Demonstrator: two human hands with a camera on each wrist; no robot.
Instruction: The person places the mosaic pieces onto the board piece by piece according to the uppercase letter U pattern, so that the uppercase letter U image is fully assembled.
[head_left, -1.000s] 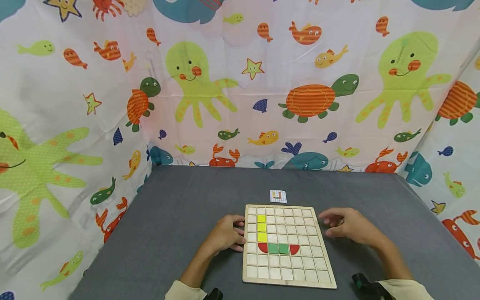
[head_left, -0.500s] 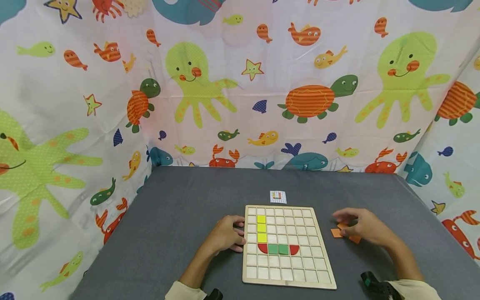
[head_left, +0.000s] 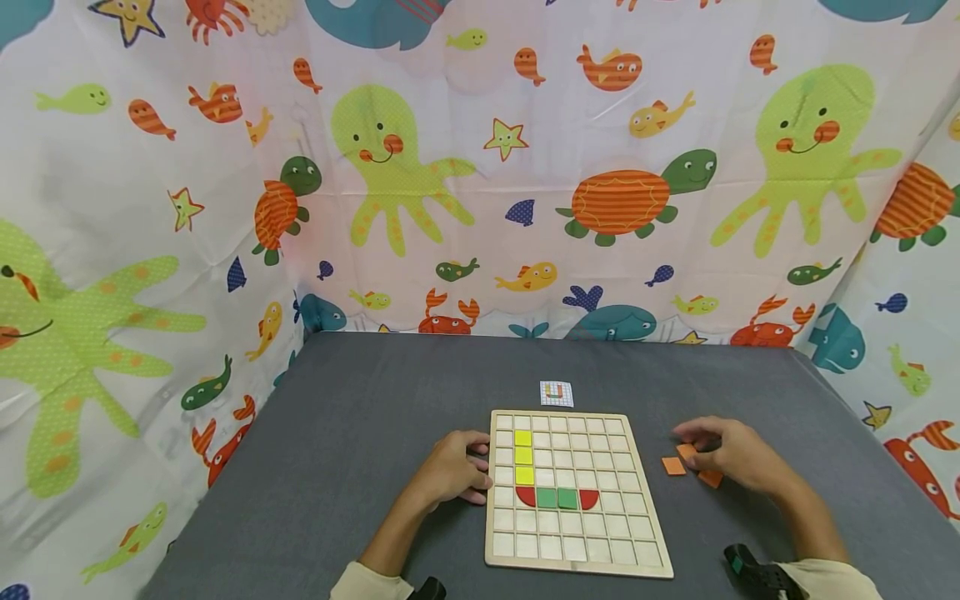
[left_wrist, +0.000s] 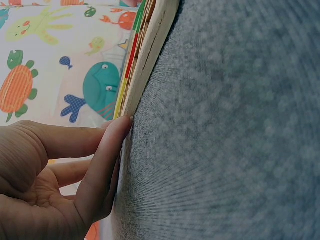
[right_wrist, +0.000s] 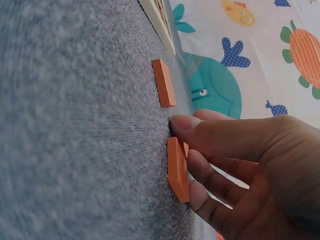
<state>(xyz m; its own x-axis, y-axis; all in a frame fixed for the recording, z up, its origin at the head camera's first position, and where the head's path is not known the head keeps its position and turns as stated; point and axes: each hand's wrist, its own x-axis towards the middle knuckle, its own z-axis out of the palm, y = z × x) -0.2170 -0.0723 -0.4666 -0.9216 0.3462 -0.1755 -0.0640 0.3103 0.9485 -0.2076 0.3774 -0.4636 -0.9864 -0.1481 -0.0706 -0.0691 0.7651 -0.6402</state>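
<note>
My left hand (head_left: pixel 450 468) rests against the left edge of a wooden grid board (head_left: pixel 577 568); in the left wrist view its fingertips (left_wrist: pixel 122 122) touch the rim. On the board, yellow square tiles (head_left: pixel 523 455) form a column, above a row of two green square tiles (head_left: pixel 557 497) between red rounded tiles (head_left: pixel 589 499). Right of the board, my right hand (head_left: pixel 738 454) is over orange square tiles. One orange tile (head_left: pixel 673 467) lies apart on the cloth, another (head_left: pixel 686 451) lies between thumb and fingers, and a third (right_wrist: pixel 178 170) sits by the lower fingers. No clear pinch shows.
A small card (head_left: pixel 557 393) with a printed grid pattern lies just beyond the board. Grey cloth (head_left: pixel 390 392) covers the table. A white curtain (head_left: pixel 465 167) printed with sea animals hangs behind and at both sides.
My right hand has moved right, away from the board's edge, and orange tiles now show spread on the cloth beneath it. The left hand and the board stay still.
</note>
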